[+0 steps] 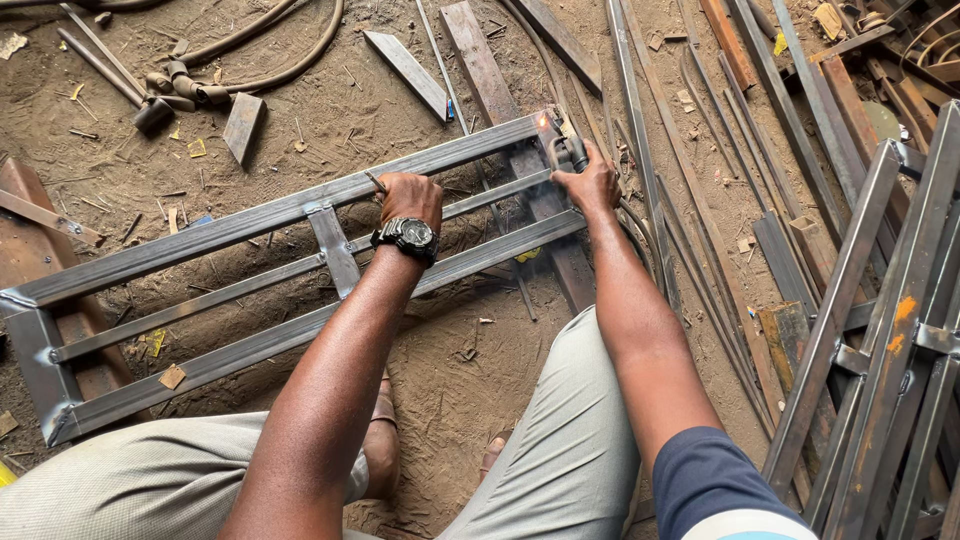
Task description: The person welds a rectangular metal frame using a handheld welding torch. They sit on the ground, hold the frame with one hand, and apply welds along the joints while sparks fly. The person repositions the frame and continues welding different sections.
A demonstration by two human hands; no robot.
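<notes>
A long rectangular frame of grey steel tubing (250, 215) lies on the dirt floor in front of me, with a short cross brace (333, 247) near its middle. My left hand (410, 197), with a black watch on the wrist, presses down on the frame's upper rail. My right hand (590, 180) grips a welding electrode holder (568, 152). Its tip touches the frame's far right corner, where an orange glow (545, 121) shows. A cable (640, 235) runs back from the holder beside my right forearm.
Steel bars and flat strips (700, 200) lie scattered on the sandy floor at the right. Another welded frame (880, 330) leans at the right edge. Hoses and a pipe fitting (180, 90) lie at the top left. A metal plate (243, 125) sits nearby. My knees fill the bottom.
</notes>
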